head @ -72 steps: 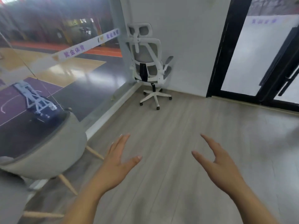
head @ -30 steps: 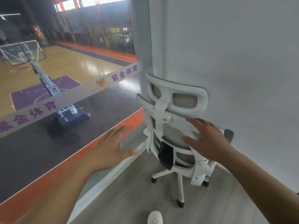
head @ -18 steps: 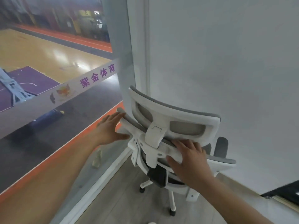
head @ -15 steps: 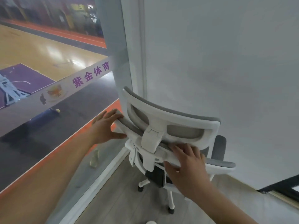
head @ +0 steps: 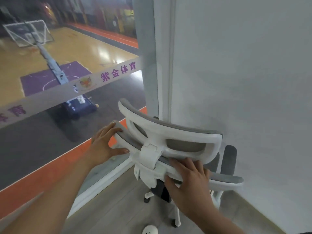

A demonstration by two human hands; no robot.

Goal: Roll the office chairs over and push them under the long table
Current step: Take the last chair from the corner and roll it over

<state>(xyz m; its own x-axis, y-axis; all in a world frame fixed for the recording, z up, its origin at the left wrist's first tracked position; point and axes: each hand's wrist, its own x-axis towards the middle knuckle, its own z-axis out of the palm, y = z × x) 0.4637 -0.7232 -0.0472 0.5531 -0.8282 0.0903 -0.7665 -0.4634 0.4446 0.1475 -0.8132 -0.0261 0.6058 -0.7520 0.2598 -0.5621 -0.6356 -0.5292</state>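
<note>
I am gripping the chair [head: 170, 141] backrest rim with left hand [head: 103, 146] and right hand [head: 189, 181], advising an even, low pull off the wall [head: 244, 73].

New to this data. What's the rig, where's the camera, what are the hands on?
There is no robot: a person wears one wide-angle camera on the head, looking forward and down, so the two arms you see are theirs. The white office chair stands in a corner, between a glass wall overlooking a basketball court and a grey wall. The left hand grips the left end of the backrest's top edge, fingers over it and thumb beneath. The right hand grips that edge on the right, below the headrest. The chair's wheeled base stands on the wood-look floor. No table is in view.
</note>
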